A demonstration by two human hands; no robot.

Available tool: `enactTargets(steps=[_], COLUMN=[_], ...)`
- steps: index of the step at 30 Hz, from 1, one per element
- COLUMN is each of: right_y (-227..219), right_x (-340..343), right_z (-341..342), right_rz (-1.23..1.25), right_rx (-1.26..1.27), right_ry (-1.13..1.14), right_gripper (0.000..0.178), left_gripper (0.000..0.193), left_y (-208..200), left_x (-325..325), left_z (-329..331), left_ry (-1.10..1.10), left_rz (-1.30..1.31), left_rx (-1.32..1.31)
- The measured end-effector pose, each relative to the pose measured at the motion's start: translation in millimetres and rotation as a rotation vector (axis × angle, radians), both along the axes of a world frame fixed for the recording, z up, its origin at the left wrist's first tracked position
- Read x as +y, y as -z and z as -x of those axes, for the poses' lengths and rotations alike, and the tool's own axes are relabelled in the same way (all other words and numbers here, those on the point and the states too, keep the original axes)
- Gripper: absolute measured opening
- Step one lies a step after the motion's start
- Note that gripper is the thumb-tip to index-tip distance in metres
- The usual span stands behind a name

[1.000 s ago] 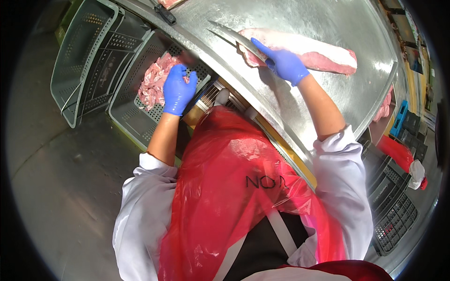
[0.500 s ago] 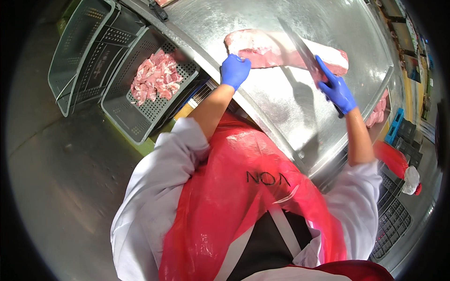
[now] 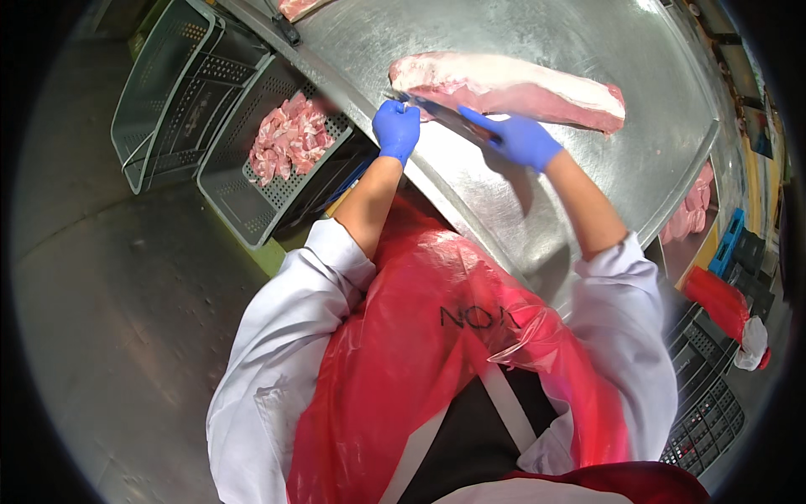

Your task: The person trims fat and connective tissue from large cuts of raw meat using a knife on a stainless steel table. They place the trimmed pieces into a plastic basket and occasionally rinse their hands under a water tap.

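Note:
A long slab of raw meat [image 3: 512, 80], pale fat along its top and pink flesh below, lies on the metal table [image 3: 604, 168]. My right hand [image 3: 525, 143], in a blue glove, grips a knife [image 3: 449, 118] with the index finger stretched along it. The blade points left along the near side of the slab's left end. Its tip is close to my left hand [image 3: 396, 130], also blue-gloved and closed at the near left corner of the meat. What those fingers pinch is too small to make out. The knife's handle is hidden by my right hand.
Left of the table stands a grey perforated basket [image 3: 239, 197] with cut meat pieces [image 3: 290, 139]; another grey basket [image 3: 159, 92] adjoins it. More meat [image 3: 295, 8] lies at the table's far left. Beyond the right edge are pink meat [image 3: 693, 206] and black crates [image 3: 709, 428].
My right hand has moved left and swung the knife from pointing away to pointing left, near my left hand. My left hand has shifted slightly left and nearer.

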State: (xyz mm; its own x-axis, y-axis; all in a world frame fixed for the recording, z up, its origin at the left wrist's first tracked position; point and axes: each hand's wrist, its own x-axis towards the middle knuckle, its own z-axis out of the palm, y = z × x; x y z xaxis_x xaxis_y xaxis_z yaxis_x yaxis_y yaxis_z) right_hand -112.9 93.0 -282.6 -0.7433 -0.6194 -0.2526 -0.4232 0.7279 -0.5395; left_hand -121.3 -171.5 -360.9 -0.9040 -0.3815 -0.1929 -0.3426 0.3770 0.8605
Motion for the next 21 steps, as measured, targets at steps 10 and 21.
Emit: enactTargets(steps=[10, 21], right_y=[-28, -26], right_x=[-56, 150], right_z=[0, -108], right_rz=[0.027, 0.814], right_rx=[-0.111, -0.257], right_ry=[0.082, 1.435], right_gripper=[0.078, 0.071], left_gripper=[0.009, 0.013], left_y=[-47, -24], left_x=[-7, -273], left_z=[-23, 69], left_ry=[0.217, 0.163], left_rz=[0.139, 0.236], left_rx=[0.204, 0.102])
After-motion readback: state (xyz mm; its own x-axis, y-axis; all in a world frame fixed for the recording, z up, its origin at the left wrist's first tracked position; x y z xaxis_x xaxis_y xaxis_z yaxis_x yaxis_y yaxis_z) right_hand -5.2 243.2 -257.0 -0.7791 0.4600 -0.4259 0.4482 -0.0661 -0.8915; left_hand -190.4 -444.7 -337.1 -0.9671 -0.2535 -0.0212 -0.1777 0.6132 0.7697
